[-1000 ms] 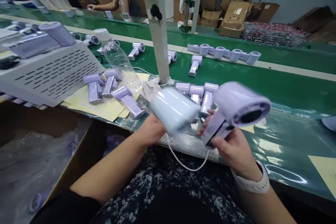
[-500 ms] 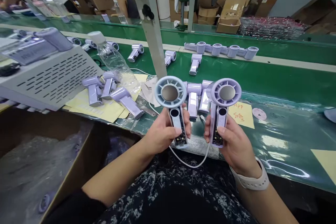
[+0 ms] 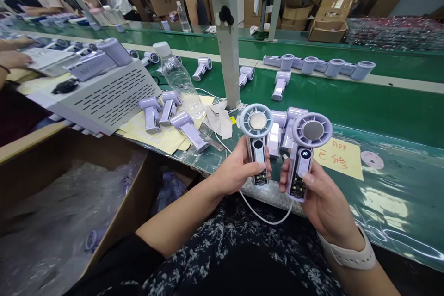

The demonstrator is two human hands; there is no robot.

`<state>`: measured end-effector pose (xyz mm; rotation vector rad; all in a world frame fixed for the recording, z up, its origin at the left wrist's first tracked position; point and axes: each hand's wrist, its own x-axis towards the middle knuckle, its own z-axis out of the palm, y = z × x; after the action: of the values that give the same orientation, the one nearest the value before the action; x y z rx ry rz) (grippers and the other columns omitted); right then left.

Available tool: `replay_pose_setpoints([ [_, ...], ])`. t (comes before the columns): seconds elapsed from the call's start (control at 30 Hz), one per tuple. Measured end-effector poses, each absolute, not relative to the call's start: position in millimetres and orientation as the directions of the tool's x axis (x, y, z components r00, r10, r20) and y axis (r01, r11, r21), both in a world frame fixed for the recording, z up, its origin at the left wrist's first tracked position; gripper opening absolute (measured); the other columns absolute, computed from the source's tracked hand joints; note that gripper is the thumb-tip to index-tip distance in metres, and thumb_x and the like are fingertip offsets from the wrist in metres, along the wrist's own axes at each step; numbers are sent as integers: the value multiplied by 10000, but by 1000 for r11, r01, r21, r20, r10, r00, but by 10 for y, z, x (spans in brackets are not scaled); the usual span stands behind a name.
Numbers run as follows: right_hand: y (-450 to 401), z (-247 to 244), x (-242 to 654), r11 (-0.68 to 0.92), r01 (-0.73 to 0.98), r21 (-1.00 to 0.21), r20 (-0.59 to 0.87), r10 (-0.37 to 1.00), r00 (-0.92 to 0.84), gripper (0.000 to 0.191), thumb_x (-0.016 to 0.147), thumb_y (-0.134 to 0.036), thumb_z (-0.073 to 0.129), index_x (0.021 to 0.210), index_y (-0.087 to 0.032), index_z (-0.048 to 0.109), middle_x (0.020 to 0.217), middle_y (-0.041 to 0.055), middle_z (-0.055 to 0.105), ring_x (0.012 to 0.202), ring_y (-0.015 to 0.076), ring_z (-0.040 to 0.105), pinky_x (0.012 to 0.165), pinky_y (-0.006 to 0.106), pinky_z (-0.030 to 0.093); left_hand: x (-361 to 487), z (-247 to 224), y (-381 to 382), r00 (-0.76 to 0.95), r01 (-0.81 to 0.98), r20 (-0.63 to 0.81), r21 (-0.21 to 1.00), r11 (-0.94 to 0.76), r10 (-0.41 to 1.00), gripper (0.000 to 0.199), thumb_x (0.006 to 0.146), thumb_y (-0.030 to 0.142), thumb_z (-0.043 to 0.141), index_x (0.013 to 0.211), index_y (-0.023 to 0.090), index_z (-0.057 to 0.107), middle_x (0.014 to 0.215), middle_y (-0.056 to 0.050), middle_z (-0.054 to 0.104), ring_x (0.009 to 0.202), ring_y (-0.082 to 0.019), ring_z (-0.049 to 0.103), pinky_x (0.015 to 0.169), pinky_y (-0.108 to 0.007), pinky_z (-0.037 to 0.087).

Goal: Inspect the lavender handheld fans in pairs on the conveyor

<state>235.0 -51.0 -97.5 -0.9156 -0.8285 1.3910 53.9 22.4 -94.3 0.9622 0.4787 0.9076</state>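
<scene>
My left hand is wrapped round the handle of a handheld fan with a pale blue rim, its thumb on the front; the small round display is dark. In my right hand is a purple handheld fan, thumb on the handle near the button. Its round display shows "20". Both fans stand upright with bare circuit parts visible low on the handles. A white cable loops beneath them and reaches the bottom of the purple fan. Just behind, several more purple fans lie on the bench.
A slotted grey metal box, a tilted plastic bottle and loose fans are at left. Ahead, a metal post rises beside the green conveyor. A carton with plastic bags is below left. Other people sit beyond.
The purple fan's display has lit up with "20"; it was dark before. My view has turned left, so the scene sits further right. Both hands still hold their fans.
</scene>
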Motion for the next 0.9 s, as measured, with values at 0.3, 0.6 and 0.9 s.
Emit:
replay_pose_setpoints([
  [0.3,-531,-1060,2394,19,-332,-943,-1,998,60,227,928,-397,760,1103,-255,732,991,32,703,813,162,667,749,277,582,520,-942,219,592,-477,94,842,254,800,519,744,237,819,1131,224,473,979,10,583,762,-144,633,659,-305,553],
  [0.6,-540,-1021,2353,-59,-406,-912,-123,984,132,322,853,-479,793,1041,-223,740,858,23,703,594,123,610,502,215,523,570,-1027,262,547,-469,-7,826,313,837,482,794,405,809,1091,221,477,935,16,585,664,-115,626,607,-285,571],
  [0.9,-501,-943,2352,-52,-370,-928,-98,989,107,315,872,-485,773,1023,-210,749,848,25,698,612,124,617,526,210,538,444,-895,332,608,-446,173,882,153,775,380,885,446,759,1066,194,540,906,-9,658,733,-159,710,740,-327,594],
])
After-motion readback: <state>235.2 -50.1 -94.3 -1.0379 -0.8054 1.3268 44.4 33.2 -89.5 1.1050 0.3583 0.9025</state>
